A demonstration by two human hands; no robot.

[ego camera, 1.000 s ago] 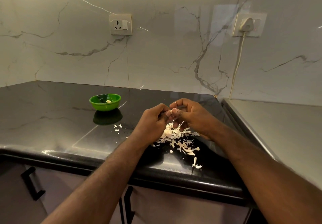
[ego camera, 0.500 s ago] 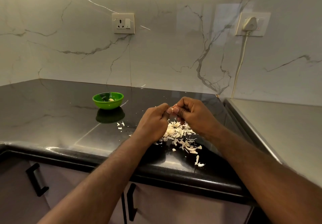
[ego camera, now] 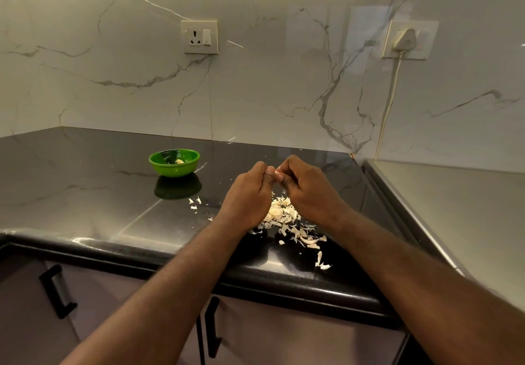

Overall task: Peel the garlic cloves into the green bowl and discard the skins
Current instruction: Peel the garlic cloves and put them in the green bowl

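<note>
My left hand (ego camera: 250, 194) and my right hand (ego camera: 308, 188) meet above the black counter, fingertips together. Between them they pinch a small pale garlic clove (ego camera: 276, 173), mostly hidden by the fingers. Directly below the hands lies a pile of garlic skins (ego camera: 287, 217), with a few loose flakes (ego camera: 194, 202) to its left. The green bowl (ego camera: 174, 163) stands to the left and further back, with a peeled clove (ego camera: 179, 161) inside it.
The black counter (ego camera: 85, 194) ends in a rounded front edge (ego camera: 170, 254) with cabinet doors below. A steel surface (ego camera: 454, 208) adjoins on the right. The marble wall carries a socket (ego camera: 199, 37) and a plug with a cord (ego camera: 406, 40).
Both hands have stayed together on the clove, shifting only slightly. The camera has tilted a little, so the bowl and the skins sit slightly differently in view.
</note>
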